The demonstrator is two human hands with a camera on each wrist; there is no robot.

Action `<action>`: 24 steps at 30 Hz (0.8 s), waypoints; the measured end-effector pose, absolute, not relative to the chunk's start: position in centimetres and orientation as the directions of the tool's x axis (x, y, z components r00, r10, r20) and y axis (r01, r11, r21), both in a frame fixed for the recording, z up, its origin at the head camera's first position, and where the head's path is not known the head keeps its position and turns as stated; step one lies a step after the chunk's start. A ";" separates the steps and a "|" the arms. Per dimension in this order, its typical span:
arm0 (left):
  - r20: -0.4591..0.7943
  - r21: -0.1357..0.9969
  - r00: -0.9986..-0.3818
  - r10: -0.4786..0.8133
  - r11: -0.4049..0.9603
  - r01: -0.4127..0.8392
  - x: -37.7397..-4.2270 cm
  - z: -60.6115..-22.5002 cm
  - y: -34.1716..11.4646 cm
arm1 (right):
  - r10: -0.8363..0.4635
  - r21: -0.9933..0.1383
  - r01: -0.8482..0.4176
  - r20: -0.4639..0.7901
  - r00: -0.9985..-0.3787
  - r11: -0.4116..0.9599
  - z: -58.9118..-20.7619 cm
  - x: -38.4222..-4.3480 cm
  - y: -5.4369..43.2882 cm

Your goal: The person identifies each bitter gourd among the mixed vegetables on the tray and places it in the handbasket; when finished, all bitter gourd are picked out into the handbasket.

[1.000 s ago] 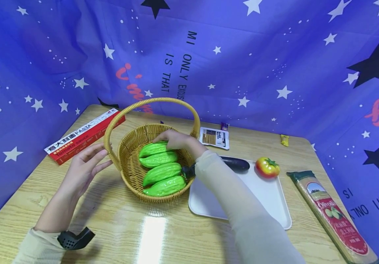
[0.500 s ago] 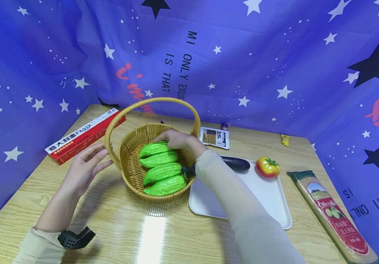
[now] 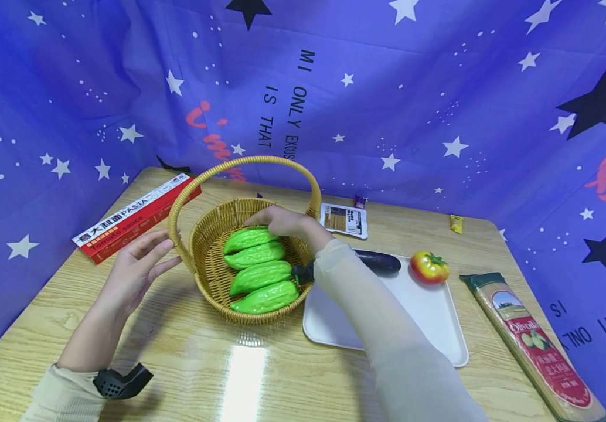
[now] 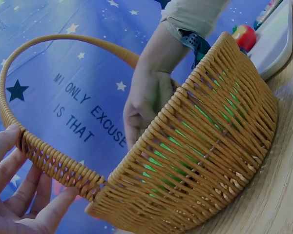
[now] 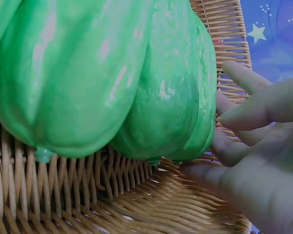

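Several glossy green toy bitter melons (image 3: 261,276) lie side by side in a wicker basket (image 3: 213,300) with a tall arched handle (image 3: 250,159). My right hand (image 3: 284,224) reaches into the basket past the farthest bitter melon. In the right wrist view its loosely spread fingers (image 5: 251,109) lie between that bitter melon (image 5: 205,92) and the basket wall (image 5: 227,29), fingertips right at the green side. My left hand (image 3: 134,266) is at the left foot of the handle, its nearly straight fingers touching it from outside, as the left wrist view shows.
Right of the basket, a white tray (image 3: 414,319) holds a dark eggplant (image 3: 379,262) and a red-yellow tomato (image 3: 429,268). A spaghetti pack (image 3: 535,346) lies far right, a red pasta box (image 3: 139,217) back left. Behind stand small packets (image 3: 344,220) and a starred blue cloth (image 3: 387,88).
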State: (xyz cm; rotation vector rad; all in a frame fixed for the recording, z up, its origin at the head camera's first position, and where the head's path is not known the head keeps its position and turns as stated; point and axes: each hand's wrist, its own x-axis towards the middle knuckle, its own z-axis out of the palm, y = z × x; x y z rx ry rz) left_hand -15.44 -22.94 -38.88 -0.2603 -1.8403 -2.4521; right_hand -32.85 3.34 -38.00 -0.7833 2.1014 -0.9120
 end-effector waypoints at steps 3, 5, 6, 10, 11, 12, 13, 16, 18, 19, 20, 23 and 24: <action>0.170 0.949 -0.984 0.050 -0.276 0.150 -15.5 -38.8 -22.9 | -0.735 -0.800 -0.219 -0.356 -0.577 0.559 -38.0 -32.8 3.4; 0.168 0.951 -0.984 0.051 -0.273 0.149 -15.5 -38.8 -22.9 | -0.723 -0.807 -0.192 -0.359 -0.591 0.558 -37.9 -32.8 3.4; 0.168 0.951 -0.985 0.051 -0.271 0.148 -15.5 -38.8 -22.9 | -0.715 -0.811 -0.178 -0.361 -0.599 0.558 -37.9 -32.8 3.4; 0.167 0.952 -0.985 0.052 -0.269 0.147 -15.5 -38.8 -22.9 | -0.683 -0.814 -0.131 -0.375 -0.628 0.567 -37.9 -32.8 3.5; 0.166 0.952 -0.985 0.053 -0.268 0.147 -15.5 -38.8 -22.9 | -0.677 -0.814 -0.121 -0.378 -0.632 0.568 -37.9 -32.9 3.5; 0.166 0.952 -0.985 0.053 -0.269 0.146 -15.5 -38.8 -22.9 | -0.673 -0.815 -0.114 -0.380 -0.635 0.568 -37.9 -32.9 3.5; 0.166 0.952 -0.985 0.054 -0.268 0.146 -15.5 -38.8 -22.9 | -0.668 -0.814 -0.108 -0.383 -0.638 0.570 -37.9 -32.9 3.5; 0.167 0.952 -0.984 0.057 -0.270 0.146 -15.5 -38.8 -22.9 | -0.659 -0.819 -0.089 -0.385 -0.647 0.566 -37.9 -32.9 3.5; 0.168 0.951 -0.984 0.059 -0.272 0.146 -15.5 -38.8 -22.9 | -0.651 -0.826 -0.078 -0.377 -0.659 0.558 -37.7 -32.8 3.5; 0.168 0.951 -0.984 0.060 -0.273 0.146 -15.5 -38.8 -22.9 | -0.644 -0.831 -0.072 -0.370 -0.669 0.552 -37.5 -32.7 3.5; 0.168 0.951 -0.984 0.061 -0.273 0.145 -15.5 -38.8 -22.9 | -0.636 -0.835 -0.065 -0.363 -0.681 0.546 -37.3 -32.6 3.5; 0.165 0.952 -0.985 0.059 -0.270 0.143 -15.5 -38.8 -23.0 | -0.616 -0.844 -0.069 -0.329 -0.715 0.531 -36.5 -32.2 3.4; 0.163 0.953 -0.985 0.058 -0.269 0.142 -15.5 -38.8 -23.0 | -0.609 -0.846 -0.070 -0.321 -0.725 0.529 -36.2 -32.1 3.4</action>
